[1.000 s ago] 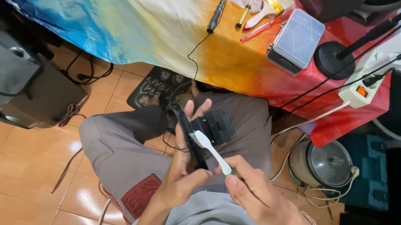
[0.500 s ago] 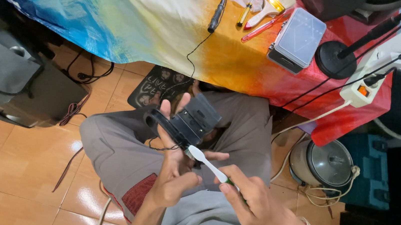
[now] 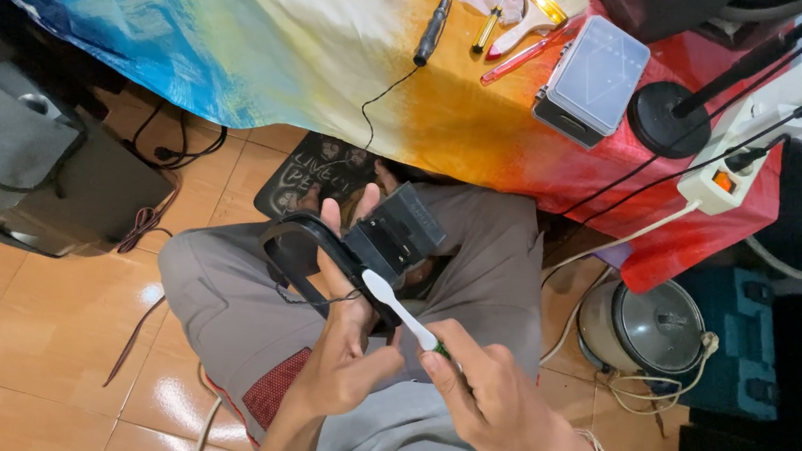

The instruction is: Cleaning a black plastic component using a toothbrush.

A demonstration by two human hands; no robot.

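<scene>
Left hand (image 3: 340,348) raised over the lap, fingers (image 3: 332,218) spread upward — right hand (image 3: 486,397) closed, thumb pinching.

The black device (image 3: 393,241) under my left fingers (image 3: 333,225) looks like matt hard plastic, its strap (image 3: 297,268) smooth and slightly shiny. The toothbrush (image 3: 398,308) in my right fingers (image 3: 437,367) is glossy white plastic. Below them, my trousers (image 3: 220,317) are soft matt cloth. Beyond my fingers, the bench (image 3: 301,55) wears dyed cloth; the floor tiles (image 3: 28,399) are glossy.
</scene>
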